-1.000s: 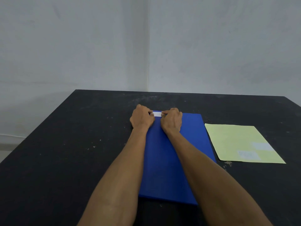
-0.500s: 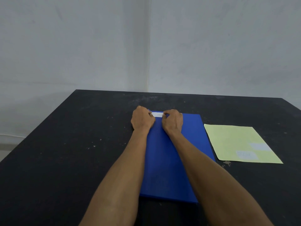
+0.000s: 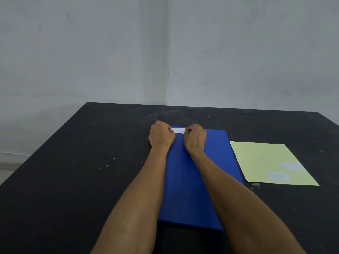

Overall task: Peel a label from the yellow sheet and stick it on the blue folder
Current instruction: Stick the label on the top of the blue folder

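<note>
A blue folder (image 3: 190,180) lies flat in the middle of the black table. A small white label (image 3: 178,130) rests along its far edge. My left hand (image 3: 160,135) has its curled fingers on the label's left end, and my right hand (image 3: 195,137) presses its right end. Both fists rest on the folder's far part, and the fingertips are hidden under the knuckles. To the right lies the yellow sheet (image 3: 266,160), with two pale labels (image 3: 286,171) near its front right corner.
The black table (image 3: 91,171) is speckled with white marks and stands in a corner of two grey walls. Its left edge runs diagonally from far centre to near left. A small pale smudge (image 3: 255,185) lies just in front of the yellow sheet.
My hands have moved slightly apart along the label, so more of the white strip shows between them. The folder and the yellow sheet have not moved.
</note>
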`<state>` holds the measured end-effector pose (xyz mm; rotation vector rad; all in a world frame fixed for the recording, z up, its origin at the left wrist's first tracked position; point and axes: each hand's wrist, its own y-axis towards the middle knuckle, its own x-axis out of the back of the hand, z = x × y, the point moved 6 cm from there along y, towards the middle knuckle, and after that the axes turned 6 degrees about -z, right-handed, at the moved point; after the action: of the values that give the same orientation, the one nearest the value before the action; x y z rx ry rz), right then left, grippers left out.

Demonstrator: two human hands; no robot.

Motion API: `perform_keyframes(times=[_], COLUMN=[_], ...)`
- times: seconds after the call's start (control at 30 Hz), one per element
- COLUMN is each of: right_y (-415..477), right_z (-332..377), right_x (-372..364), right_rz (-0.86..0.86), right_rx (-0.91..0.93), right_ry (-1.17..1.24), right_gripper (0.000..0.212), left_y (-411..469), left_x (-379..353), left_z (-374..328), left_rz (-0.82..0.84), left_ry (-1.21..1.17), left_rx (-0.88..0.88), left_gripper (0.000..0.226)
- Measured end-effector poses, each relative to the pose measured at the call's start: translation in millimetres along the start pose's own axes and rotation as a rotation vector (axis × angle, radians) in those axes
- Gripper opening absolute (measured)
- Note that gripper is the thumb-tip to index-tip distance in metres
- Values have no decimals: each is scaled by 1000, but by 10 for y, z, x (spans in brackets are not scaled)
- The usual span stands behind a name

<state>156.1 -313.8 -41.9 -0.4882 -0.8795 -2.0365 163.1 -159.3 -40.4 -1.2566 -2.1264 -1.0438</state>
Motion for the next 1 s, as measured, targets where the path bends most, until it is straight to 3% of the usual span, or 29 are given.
perform_keyframes(times=[0.17, 0.37, 0.63, 1.0], right_y=[51, 42, -434, -869], right_z=[29, 113, 9, -372], right_x=[56, 368, 651, 968], right_rz=[138, 110, 240, 330], right_rx=[-9, 93, 258, 208], right_ry=[45, 103, -290, -350], right_gripper=[15, 28, 51, 64], left_y=[-32, -178, -663, -1302], left_x=[151, 298, 234, 294], left_z=[-112, -267, -433, -475], left_rz=[64, 50, 166, 315], left_ry=[95, 114, 346, 326], left_rx=[-64, -145, -339, -372], left_gripper=[21, 25, 37, 57])
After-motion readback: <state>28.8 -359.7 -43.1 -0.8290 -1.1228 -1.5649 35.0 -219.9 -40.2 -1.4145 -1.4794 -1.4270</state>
